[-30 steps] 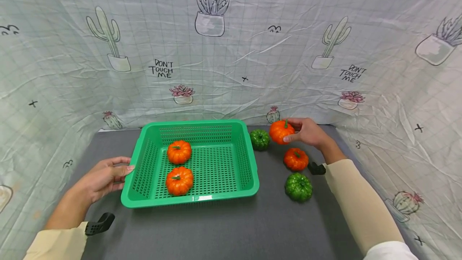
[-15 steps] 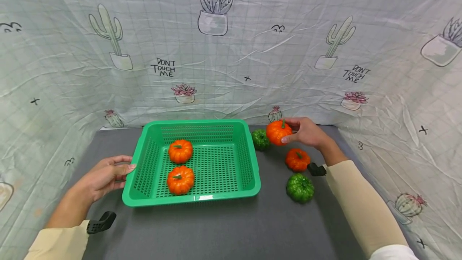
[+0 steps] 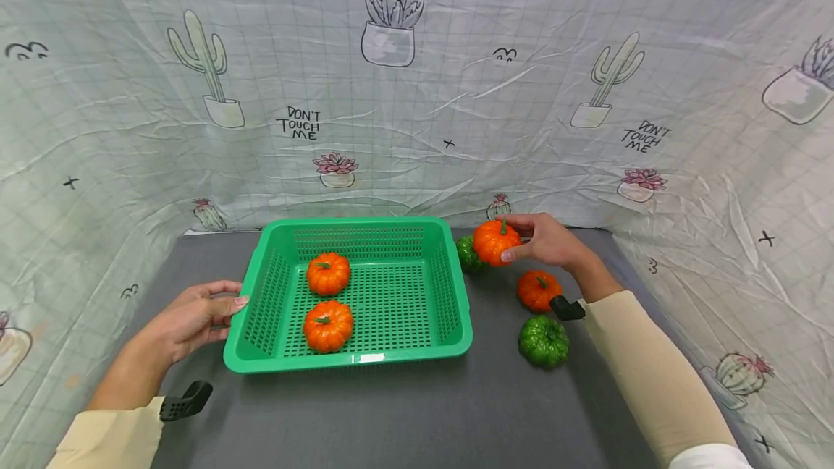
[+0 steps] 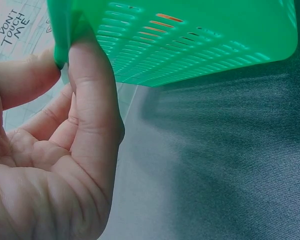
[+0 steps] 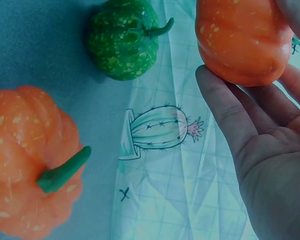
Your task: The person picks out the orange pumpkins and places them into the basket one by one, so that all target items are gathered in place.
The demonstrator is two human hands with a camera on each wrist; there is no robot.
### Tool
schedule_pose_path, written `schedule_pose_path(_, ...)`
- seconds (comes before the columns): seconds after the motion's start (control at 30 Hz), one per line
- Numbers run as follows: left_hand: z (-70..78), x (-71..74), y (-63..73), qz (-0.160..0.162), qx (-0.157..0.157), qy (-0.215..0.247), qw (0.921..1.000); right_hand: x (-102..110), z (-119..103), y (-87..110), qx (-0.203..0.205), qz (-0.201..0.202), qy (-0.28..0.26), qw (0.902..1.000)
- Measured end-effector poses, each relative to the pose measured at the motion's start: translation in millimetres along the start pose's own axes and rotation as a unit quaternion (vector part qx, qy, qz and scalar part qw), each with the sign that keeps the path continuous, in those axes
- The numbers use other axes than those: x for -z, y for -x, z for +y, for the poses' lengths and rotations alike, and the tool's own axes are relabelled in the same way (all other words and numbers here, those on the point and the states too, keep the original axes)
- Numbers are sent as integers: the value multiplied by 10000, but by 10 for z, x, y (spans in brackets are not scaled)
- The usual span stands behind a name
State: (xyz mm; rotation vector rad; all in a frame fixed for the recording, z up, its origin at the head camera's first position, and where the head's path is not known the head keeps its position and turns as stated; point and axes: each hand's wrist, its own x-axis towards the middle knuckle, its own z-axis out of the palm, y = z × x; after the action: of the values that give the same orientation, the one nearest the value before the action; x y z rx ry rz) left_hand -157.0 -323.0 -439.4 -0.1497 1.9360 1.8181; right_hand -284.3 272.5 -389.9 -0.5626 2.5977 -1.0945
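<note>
A green plastic basket [image 3: 365,359] stands on the grey table with two small orange pumpkins, a rear one [image 3: 329,274] and a front one [image 3: 328,326], in its left half. My left hand [image 3: 198,318] pinches the basket's left rim between thumb and fingers, as the left wrist view shows closely. To the right of the basket, my right hand [image 3: 547,241] holds another orange pumpkin [image 3: 495,242] by its side, stem up, above the table. Behind this pumpkin a green pumpkin [image 5: 124,40] is partly hidden in the head view.
Right of the basket, an orange pumpkin [image 3: 538,290] and a green pumpkin [image 3: 544,341] sit on the table [image 3: 365,418] below my right hand. A printed cloth [image 3: 417,93] hangs behind and at both sides.
My right hand has moved slightly left with the held pumpkin, which now covers more of the rear green pumpkin. The left hand keeps its grip on the basket rim.
</note>
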Motion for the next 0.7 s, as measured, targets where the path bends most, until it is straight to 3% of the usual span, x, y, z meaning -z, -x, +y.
schedule_pose_path(0.7,2,7,6,-2,-22,-45,10000,-151,-211,-169,298,-195,-135,9993)
